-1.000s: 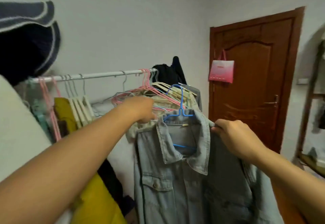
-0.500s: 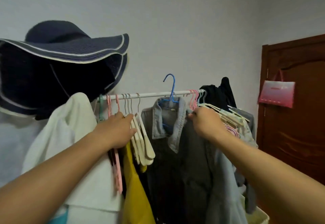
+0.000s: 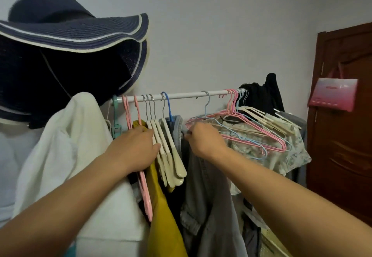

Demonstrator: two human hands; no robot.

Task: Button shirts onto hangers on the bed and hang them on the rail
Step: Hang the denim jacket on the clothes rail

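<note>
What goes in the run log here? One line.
stage: hanging | denim shirt on blue hanger, hooked on rail | left hand at cream hangers | right hand at collar

Both bare forearms extend forward and upward from the lower frame corners, converging toward the centre. The left hand is seen from the back, wrist straight, fingers curled forward and downward, knuckles toward the camera. The right hand sits slightly higher, just apart from the left, fingers curled with the fingertips pointing left.
</note>
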